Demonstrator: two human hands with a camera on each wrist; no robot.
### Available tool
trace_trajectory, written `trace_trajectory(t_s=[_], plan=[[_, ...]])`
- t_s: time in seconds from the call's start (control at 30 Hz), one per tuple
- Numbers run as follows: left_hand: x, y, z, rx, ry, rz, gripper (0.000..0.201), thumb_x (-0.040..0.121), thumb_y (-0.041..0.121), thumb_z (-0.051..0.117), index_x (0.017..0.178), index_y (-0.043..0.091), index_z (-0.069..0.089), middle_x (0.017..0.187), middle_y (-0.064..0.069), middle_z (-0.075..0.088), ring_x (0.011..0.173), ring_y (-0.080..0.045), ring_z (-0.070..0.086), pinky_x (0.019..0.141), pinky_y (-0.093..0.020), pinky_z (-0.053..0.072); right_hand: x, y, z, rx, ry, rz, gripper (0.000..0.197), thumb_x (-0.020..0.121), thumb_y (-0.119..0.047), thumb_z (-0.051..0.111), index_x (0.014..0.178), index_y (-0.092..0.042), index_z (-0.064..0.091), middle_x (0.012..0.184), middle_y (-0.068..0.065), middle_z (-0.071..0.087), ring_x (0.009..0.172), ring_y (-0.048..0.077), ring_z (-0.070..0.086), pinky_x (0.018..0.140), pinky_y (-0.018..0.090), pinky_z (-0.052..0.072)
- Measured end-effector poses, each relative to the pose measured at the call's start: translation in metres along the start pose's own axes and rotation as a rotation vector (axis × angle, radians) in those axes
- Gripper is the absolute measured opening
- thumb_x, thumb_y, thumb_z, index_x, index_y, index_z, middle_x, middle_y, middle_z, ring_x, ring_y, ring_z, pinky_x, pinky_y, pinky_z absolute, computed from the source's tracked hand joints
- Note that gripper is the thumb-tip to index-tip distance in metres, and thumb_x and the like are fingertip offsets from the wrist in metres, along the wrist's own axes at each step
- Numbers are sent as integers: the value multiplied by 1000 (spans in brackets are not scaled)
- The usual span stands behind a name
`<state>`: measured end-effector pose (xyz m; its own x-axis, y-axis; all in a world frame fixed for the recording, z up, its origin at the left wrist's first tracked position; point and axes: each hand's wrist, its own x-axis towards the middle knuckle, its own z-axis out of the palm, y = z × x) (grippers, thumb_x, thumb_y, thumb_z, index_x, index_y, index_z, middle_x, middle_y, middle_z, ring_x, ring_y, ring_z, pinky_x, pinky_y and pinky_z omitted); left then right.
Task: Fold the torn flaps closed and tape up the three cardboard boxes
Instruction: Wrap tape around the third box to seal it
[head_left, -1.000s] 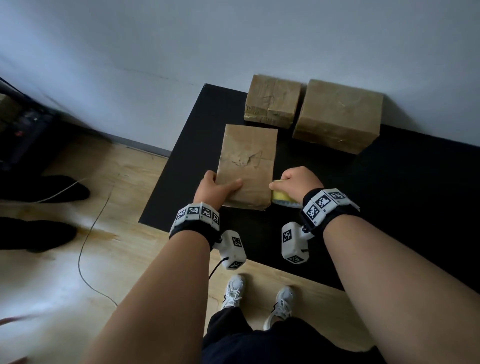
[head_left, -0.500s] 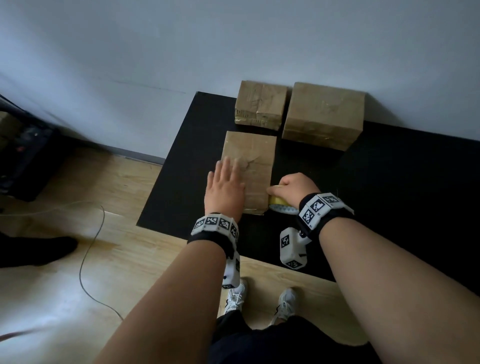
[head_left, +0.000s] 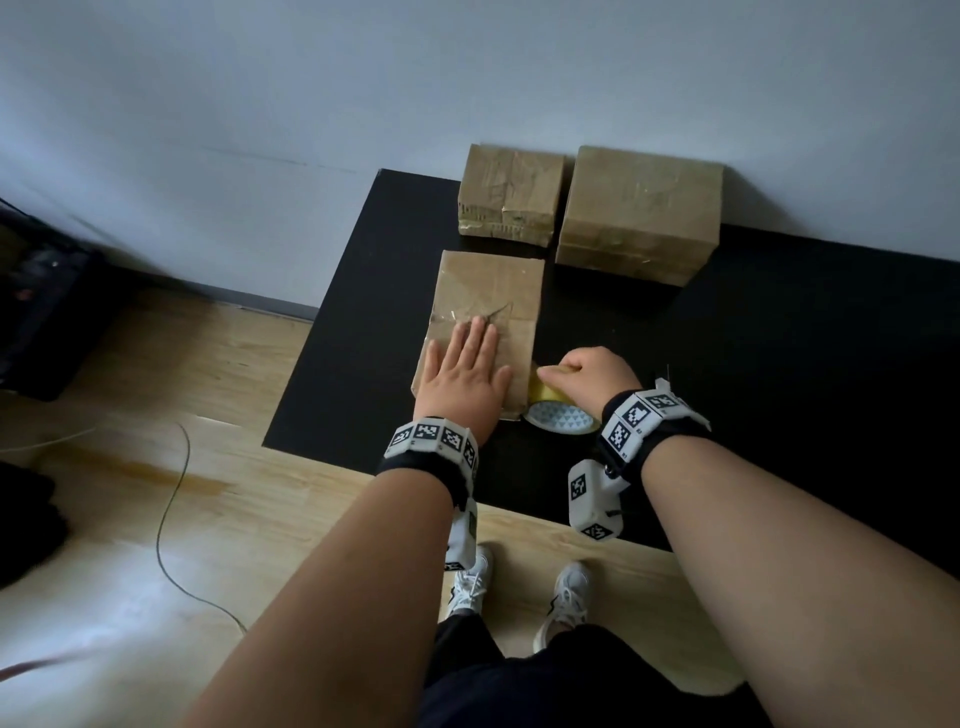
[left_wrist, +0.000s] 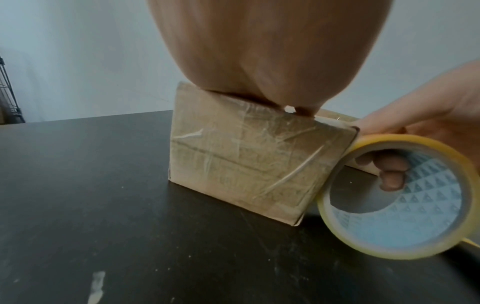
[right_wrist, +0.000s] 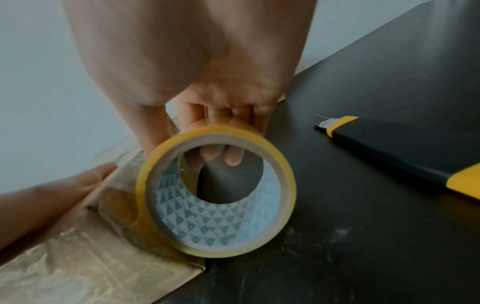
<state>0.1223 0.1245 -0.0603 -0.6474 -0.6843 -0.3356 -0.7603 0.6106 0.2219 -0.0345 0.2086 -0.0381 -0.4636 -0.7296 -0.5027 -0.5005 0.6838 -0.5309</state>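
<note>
Beside the flat left hand (head_left: 462, 379) on the box (head_left: 483, 306), right hand (head_left: 592, 371) grips tape roll (head_left: 558, 415); knife (right_wrist: 400, 152) nearby.

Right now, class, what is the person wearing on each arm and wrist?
Both forearms are bare, with no sleeves. Each wrist carries a black band topped by a ring of white blocks printed with black square markers. A white boxy camera unit, also bearing markers, hangs beneath each wrist.

Tape roll (head_left: 558, 415) right of near box (head_left: 488, 296).
</note>
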Motion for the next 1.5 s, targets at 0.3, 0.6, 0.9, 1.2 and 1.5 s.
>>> trace_trajectory(t_s=[0.3,0.6,0.9,1.2,1.5], plan=[[-2,10,-10,-45,25,-38,60,103,43,17,156,22,1,163,5,-10,148,-13,-15,121,-43,-9,-4,-1,-2,-82,42,-21,34,94,-51,55,97,-19,66,90,0,65,85,17,61,72,33,48],[7,36,3,14,81,-96,79,96,63,18,154,19,-13,160,-9,-20,147,-23,-20,119,-47,-11,-16,60,-9,14,372,311,30,98,-32,54,125,-19,57,125,6,57,113,23,56,88,37,50],[10,41,13,90,137,-133,73,97,57,16,154,19,-11,161,-11,-16,148,-25,-15,120,-49,-6,-18,94,1,-65,225,492,67,88,-26,71,143,-14,36,138,16,42,124,34,49,92,43,48],[15,43,13,84,163,-144,71,97,53,20,155,21,-6,162,-10,-13,149,-25,-13,120,-48,-6,-11,92,-3,-52,169,532,63,88,-22,69,142,-14,37,137,17,43,121,34,51,92,42,49],[20,42,2,22,82,-132,75,97,62,15,154,21,-11,161,-10,-19,148,-23,-18,119,-47,-10,-14,55,-23,203,254,401,37,101,-27,42,136,-17,44,123,11,53,103,25,57,75,35,42]])
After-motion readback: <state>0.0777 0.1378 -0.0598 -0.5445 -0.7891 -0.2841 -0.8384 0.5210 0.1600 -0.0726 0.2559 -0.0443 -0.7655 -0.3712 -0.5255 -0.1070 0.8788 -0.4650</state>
